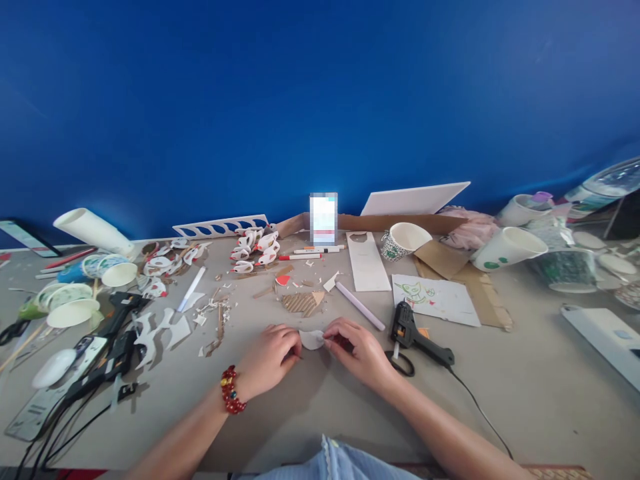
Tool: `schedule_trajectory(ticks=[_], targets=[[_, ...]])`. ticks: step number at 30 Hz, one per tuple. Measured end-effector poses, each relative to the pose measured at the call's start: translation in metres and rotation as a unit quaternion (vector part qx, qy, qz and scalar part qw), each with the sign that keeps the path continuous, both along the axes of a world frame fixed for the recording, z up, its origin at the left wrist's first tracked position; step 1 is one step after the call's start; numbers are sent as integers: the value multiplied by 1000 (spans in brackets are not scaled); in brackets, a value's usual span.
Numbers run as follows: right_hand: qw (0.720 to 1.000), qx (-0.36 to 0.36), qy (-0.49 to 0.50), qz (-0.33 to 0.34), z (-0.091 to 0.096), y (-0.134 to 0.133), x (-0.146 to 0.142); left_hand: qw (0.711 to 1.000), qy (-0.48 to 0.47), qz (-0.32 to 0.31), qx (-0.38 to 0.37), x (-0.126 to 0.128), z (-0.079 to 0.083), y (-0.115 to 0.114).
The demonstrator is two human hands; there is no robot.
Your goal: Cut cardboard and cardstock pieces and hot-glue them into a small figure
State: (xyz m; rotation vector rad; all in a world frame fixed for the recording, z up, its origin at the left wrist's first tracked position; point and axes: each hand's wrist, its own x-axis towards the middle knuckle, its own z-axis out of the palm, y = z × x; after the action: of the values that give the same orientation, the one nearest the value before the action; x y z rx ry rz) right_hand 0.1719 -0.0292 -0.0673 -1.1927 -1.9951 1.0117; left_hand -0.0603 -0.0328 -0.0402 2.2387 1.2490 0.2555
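In the head view, both hands are at work on one small white cutout [313, 341], held low over the surface [320, 413] in front of the person. The right hand [364, 355] pinches its right end between thumb and fingers; the left hand [270, 357] has curled fingers at its left end, though whether they grip is hard to tell. The step in hand looks like handling or turning this piece. It seems thin, so the next move probably calls for a light grip, clear of the glue gun [420, 337] beside the right hand.
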Motion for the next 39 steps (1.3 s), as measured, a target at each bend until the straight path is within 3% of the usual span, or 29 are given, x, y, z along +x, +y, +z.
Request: schedule_trajectory(ticks=[4,11,20,24,30,35,39], targets=[[1000,-7,11,22,3,-4,-1,995,-86,10,51,6,4,-3],[990,-95,100,19,3,-11,-5,930,-139,-75,332,11,-4,-10],[982,-115,147,38,3,-14,-8,898,-148,-115,399,13,-6,-15],[983,-114,144,23,4,-13,-7,917,-208,-60,336,12,-11,-14],[987,-103,121,21,3,-12,-6,957,-275,28,93,17,-3,-15],[991,-73,105,27,3,-14,-6,951,-302,63,12,26,-6,-18],[990,-72,110,47,3,-15,-6,926,-350,106,-92,26,-11,-21]])
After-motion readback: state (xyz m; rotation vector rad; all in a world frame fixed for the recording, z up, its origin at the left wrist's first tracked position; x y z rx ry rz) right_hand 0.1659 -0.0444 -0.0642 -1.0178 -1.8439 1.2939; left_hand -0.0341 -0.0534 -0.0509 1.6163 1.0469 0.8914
